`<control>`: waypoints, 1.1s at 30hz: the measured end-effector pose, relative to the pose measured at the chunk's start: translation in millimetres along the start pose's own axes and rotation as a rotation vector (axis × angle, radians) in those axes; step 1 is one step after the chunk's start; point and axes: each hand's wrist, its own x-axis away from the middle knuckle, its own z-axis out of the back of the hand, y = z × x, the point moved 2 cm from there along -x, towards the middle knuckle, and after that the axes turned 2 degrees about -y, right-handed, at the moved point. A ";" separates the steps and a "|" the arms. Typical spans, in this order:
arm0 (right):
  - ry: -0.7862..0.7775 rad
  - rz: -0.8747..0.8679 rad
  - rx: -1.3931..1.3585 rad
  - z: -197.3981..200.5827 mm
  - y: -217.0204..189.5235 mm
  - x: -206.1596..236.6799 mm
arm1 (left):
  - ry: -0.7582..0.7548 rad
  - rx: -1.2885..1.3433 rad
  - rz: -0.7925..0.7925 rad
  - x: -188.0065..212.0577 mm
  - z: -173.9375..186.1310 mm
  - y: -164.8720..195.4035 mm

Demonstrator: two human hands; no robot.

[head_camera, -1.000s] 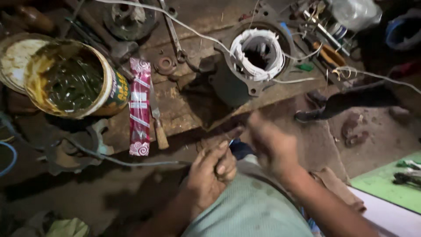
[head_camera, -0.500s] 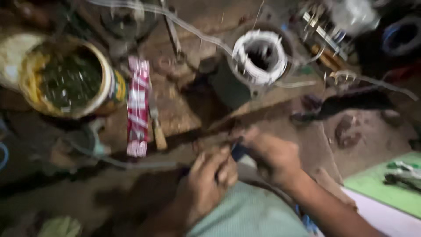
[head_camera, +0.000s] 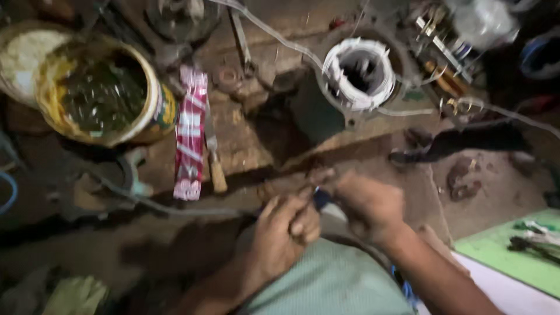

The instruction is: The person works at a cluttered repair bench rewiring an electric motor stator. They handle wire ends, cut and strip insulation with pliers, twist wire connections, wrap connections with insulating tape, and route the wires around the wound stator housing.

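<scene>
Both hands were held close together low in the middle of the view, in front of the person's body, with the forearms coming up from the bottom edge. The left hand (head_camera: 286,233) was curled, its fingers bent inward and its thumb pressed toward the fingertips. The right hand (head_camera: 364,204) was also half closed, with the fingers pointing to the left and meeting the left hand. Between the two hands a small dark blue object (head_camera: 321,198) was pinched; it was blurred, so I cannot tell what kind of thing it was, or which hand gripped it more firmly. Under the hands lay the pale green cloth (head_camera: 332,280) of the person's clothing.

The hands were just in front of the near edge of a dirty wooden surface (head_camera: 245,140). On the left of it stood a round yellow bucket (head_camera: 157,111), open at the top and filled with dark greenish pieces with small shiny spots; what these pieces were I cannot tell. Just beside it, at the upper left, was a second round container (head_camera: 23,55) with a pale, whitish content. Right of the bucket lay a long red and white packet (head_camera: 189,134), and touching its lower right side was a small tool with a wooden handle (head_camera: 217,172). Further back, above the right hand, stood a motor housing (head_camera: 318,111) with a ring of white winding (head_camera: 359,70) around its dark open centre. A thin pale wire (head_camera: 274,35) ran across the surface toward this housing.
</scene>
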 end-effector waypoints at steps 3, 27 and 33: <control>-0.202 -0.274 -0.146 -1.6 1.5 0.2 | -0.065 -0.015 -0.035 1.0 -8.3 6.1; -0.058 -0.423 -0.053 7.2 1.0 -11.0 | -0.075 -0.285 -0.139 1.7 -6.9 -2.8; -0.032 -0.242 -0.112 26.2 17.3 19.7 | -0.293 -0.230 0.019 -9.9 -26.7 -8.1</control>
